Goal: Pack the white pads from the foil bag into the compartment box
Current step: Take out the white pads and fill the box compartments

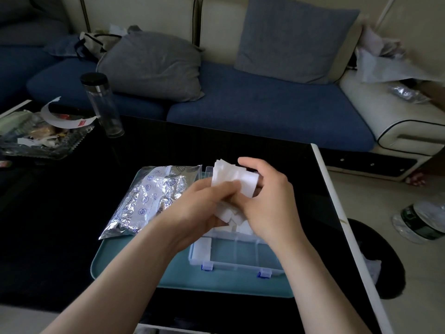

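Our forearms reach in from the near edge and meet over the compartment box [236,260], which sits on a teal tray [125,268] on the dark table [60,213]. Between both hands we hold a loose bundle of white pads [231,178], raised just above the box. Our left hand [204,206] has its fingers curled under the bundle, with the thumb pressed on the face of the pads. Our right hand [269,206] wraps round them from the other side, its fingers bent over the far edge.

We judge the packing to be begun but far from finished. One near compartment at the left holds a white stack [202,249], and more white shows in a compartment right under our hands. The other near compartments look empty, with the tray's colour showing through. The far compartments are hidden behind our hands.

Beside the box on the left lies the foil bag [149,198], crumpled, resting partly on the tray. We cannot tell whether pads remain inside it. What is left, as we see it, is to set this bundle into the free compartments and then check the bag.
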A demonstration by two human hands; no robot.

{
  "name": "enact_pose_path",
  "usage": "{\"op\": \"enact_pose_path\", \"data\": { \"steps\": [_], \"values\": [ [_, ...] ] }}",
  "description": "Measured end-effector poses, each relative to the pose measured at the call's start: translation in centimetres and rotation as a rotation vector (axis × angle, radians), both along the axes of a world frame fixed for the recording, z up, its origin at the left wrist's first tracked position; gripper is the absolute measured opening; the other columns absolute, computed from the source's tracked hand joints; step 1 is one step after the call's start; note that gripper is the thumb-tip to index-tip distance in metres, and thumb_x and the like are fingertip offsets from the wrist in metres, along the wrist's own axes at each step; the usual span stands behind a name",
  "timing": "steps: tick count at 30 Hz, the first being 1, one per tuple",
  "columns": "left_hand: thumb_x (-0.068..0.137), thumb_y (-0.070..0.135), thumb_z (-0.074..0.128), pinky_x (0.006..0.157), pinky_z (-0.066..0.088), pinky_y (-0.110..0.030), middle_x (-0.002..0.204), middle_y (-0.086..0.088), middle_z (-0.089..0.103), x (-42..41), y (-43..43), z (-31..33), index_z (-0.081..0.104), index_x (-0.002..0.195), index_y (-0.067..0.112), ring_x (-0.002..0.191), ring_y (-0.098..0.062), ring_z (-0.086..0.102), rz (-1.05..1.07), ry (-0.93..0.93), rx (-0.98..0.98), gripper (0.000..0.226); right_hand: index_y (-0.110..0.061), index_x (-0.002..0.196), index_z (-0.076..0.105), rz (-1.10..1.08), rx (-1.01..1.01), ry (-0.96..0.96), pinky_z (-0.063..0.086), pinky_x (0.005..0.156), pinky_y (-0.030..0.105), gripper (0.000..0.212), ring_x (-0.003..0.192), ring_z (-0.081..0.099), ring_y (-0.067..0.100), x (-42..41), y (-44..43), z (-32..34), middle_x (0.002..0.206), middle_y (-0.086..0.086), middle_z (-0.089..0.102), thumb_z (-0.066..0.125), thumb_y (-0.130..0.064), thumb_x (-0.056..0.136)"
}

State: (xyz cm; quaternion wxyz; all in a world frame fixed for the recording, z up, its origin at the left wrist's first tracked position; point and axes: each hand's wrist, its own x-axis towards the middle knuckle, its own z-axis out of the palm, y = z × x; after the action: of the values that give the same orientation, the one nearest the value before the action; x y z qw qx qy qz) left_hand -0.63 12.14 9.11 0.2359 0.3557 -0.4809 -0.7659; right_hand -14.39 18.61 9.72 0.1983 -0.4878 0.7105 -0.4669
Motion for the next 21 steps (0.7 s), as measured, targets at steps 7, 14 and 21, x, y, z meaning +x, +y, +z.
{"op": "enact_pose_path", "data": {
  "steps": [7, 14, 21],
  "values": [
    [0.106, 0.022, 0.057, 0.064, 0.060, -0.034, 0.105, -0.017, 0.078, 0.4, -0.4, 0.1, 0.069, 0.124, -0.002, 0.075, -0.026, 0.071, 0.032, -0.057, 0.091, 0.032, -0.032, 0.159, 0.042, 0.127, 0.144, 0.300, 0.054, 0.099, 0.040, 0.103, 0.124, 0.054, 0.013, 0.4, 0.5, 0.1, 0.137, -0.009, 0.049, 0.095, -0.048, 0.071],
    [0.109, 0.055, 0.042, 0.089, 0.061, -0.046, 0.111, -0.013, 0.079, 0.4, -0.4, 0.6, 0.071, 0.126, 0.011, 0.090, -0.026, 0.075, 0.069, -0.074, 0.197, 0.055, -0.029, 0.146, 0.061, 0.115, 0.157, 0.359, 0.055, 0.095, 0.036, 0.088, 0.110, 0.059, 0.012, 0.0, 0.5, 0.2, 0.124, -0.011, 0.056, 0.099, -0.043, 0.068],
    [0.108, 0.054, 0.045, 0.082, 0.063, -0.049, 0.096, -0.014, 0.077, 1.1, -0.6, 0.6, 0.066, 0.128, 0.005, 0.072, -0.026, 0.070, 0.090, -0.103, 0.171, 0.057, -0.028, 0.146, 0.062, 0.148, 0.122, 0.298, 0.055, 0.093, 0.030, 0.090, 0.107, 0.058, 0.012, -0.7, 0.6, 0.2, 0.129, -0.012, 0.054, 0.100, -0.040, 0.065]
  ]
}}
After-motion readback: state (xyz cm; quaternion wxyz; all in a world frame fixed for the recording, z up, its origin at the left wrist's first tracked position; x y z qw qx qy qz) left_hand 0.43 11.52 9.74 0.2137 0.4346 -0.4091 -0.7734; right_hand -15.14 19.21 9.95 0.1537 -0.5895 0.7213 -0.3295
